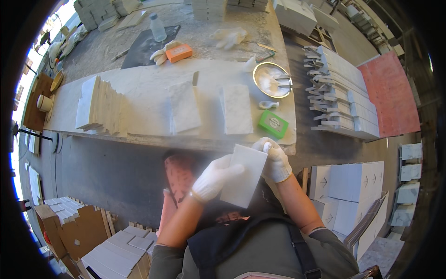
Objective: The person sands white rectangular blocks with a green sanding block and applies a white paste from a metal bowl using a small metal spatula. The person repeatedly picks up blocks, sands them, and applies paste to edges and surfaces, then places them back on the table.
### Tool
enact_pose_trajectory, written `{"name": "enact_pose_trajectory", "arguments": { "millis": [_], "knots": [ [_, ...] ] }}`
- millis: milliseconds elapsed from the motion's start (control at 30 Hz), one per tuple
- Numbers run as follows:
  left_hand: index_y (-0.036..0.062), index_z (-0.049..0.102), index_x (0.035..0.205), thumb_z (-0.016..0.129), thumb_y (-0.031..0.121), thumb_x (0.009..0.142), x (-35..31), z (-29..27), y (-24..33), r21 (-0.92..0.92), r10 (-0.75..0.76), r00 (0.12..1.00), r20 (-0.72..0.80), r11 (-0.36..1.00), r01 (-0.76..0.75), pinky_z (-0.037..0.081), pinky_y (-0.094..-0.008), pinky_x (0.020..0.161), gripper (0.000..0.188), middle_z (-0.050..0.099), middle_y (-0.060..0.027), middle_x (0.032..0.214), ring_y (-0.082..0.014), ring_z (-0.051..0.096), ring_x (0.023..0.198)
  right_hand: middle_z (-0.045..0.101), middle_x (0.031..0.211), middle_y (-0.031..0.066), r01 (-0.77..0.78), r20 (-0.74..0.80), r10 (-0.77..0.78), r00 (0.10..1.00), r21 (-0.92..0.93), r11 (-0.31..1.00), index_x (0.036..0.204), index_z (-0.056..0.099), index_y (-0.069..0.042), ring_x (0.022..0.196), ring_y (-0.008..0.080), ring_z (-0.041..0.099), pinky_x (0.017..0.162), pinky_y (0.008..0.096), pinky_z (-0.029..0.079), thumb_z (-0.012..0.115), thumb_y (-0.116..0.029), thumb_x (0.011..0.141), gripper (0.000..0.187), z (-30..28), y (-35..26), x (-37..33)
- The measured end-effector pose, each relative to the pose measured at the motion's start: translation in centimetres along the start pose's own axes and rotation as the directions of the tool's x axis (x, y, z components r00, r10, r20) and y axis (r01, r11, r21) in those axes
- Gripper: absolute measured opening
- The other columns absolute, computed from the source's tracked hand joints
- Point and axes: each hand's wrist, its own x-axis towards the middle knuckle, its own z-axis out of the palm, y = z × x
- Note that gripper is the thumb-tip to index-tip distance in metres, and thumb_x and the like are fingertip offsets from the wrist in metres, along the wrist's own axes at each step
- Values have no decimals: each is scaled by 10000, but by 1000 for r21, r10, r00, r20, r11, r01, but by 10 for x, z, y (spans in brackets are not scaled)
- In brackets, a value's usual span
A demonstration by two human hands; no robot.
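- I take my clock directions from the white tile, which is held tilted between the 2 gloved hands, in front of the table's near edge.
- The left hand grips the tile at its left edge, and the thumb lies flat on the face.
- The right hand is closed around the tile's upper right corner; I cannot tell how its hidden fingers stand.
- The table spreads from 10 to 1 o'clock, and its surface looks pale and dusty.
- On it I see a leaning row of tiles at 10 o'clock, and 2 low piles at 11 and 12.
- At 1 o'clock a green box lies near the edge, below a metal bowl with white content.
- At 11 o'clock, farther, are an orange box and a clear bottle.
- Around the table is a dark grey floor.
- White cartons stand at 3 o'clock, a brown carton at 8, and a red sheet at 2.
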Motion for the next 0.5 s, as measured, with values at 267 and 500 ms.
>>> {"name": "enact_pose_trajectory", "arguments": {
  "millis": [267, 500],
  "knots": [
    [-28, 674, 1291, 727, 191, 977, -2, 2, 2, 165, 68, 974, -217, 986, -32, 532, -276, 879, 386, 724, -29, 1110, -92, 638, 981, 699, 1049, 67, -120, -232, 136, 963, 82, 989, 1147, 672, -60, 934, 187, 651, 814, 345, 536, 637, -421, 1052, 375, 14, 4, 7],
    [-23, 695, 1252, 717, 153, 968, -4, 7, 4, 244, 100, 957, -272, 969, -32, 534, -268, 850, 336, 729, -26, 1071, -83, 635, 948, 685, 1192, 93, -180, -360, 201, 911, 92, 979, 1253, 654, -61, 1071, 239, 656, 870, 390, 536, 586, -422, 1078, 407, 9, 8, 1]
  ]
}}
